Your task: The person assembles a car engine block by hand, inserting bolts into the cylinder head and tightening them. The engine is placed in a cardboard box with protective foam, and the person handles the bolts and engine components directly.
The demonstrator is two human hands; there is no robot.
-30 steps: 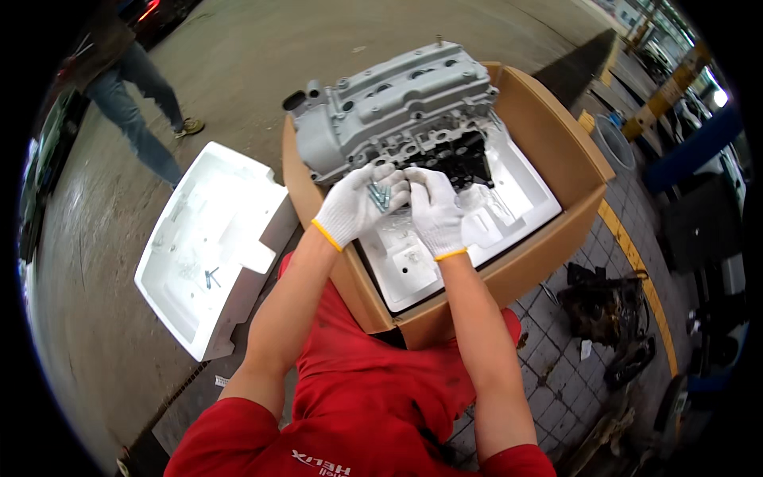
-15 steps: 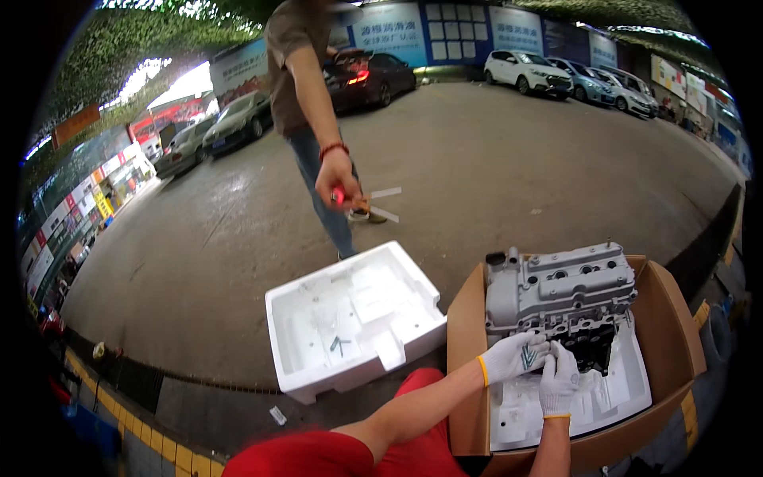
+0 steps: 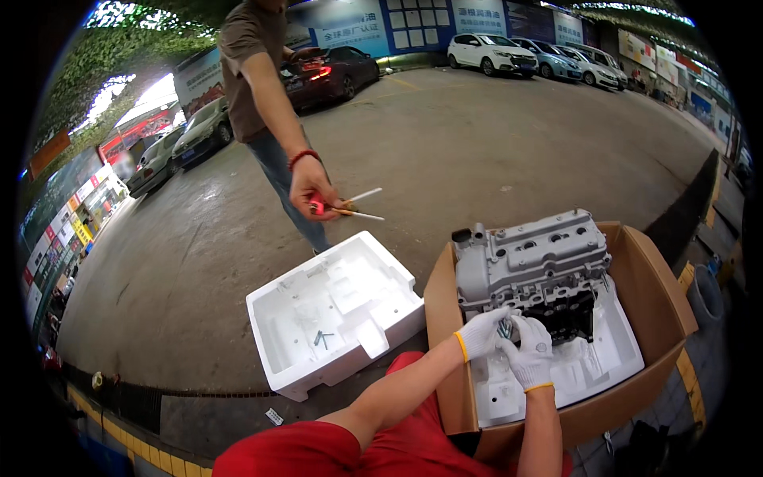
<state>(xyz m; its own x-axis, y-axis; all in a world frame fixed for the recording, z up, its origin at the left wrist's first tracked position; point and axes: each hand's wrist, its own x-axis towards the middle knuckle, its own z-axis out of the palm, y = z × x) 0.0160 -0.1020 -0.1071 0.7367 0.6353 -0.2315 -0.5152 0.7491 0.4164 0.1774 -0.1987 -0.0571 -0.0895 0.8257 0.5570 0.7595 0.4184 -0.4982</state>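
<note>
My left hand [image 3: 480, 335], in a white knit glove with a yellow cuff, is closed around several small greenish metal bolts [image 3: 505, 327]. My right hand [image 3: 531, 356], gloved alike, meets it with curled fingers at the bolts; whether it grips one is hidden. Both hands are just in front of a grey engine [image 3: 536, 256], whose lower part is black. The engine sits in white foam packing [image 3: 616, 362] inside an open cardboard box [image 3: 658, 296]. A few more bolts [image 3: 322, 339] lie in a white foam tray [image 3: 274, 362] to the left.
Across the foam tray stands another person, whose outstretched hand [image 3: 311, 191] holds two cigarettes [image 3: 362, 214] and something red. Parked cars [image 3: 489, 54] line the far side of the concrete floor [image 3: 429, 143]. A small white packet [image 3: 274, 416] lies near the tray.
My hands have drawn together, and the left fingers have folded over the bolts that lay on its open palm. The other person's hand reaches nearer. The whole view has shifted slightly.
</note>
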